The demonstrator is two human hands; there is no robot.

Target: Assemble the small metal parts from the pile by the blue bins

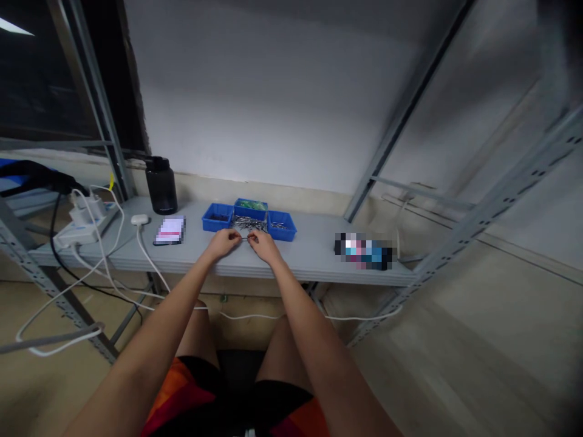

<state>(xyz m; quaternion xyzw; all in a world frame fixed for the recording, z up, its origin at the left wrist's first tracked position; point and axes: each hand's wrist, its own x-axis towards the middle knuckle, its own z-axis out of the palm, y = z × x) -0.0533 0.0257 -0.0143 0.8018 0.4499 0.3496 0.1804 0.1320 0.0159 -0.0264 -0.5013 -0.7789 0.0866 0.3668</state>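
Observation:
My left hand (224, 243) and my right hand (261, 244) meet near the shelf's front edge, fingers pinched on the two ends of a small thin dark piece (245, 238). Just behind them lies a loose pile of shiny metal pieces (248, 223). Left of the pile stands a blue bin (216, 226) with dark small parts in it. To the right is another blue bin (283, 233) holding some thin metal pieces. A third blue bin (250, 212) at the back contains something green.
On the grey shelf (310, 261) stand a black bottle (161, 187) and a lit phone (170, 230). A white power strip (86, 226) with cables is at far left. A blurred-out object (364, 252) lies right. Metal uprights frame both sides.

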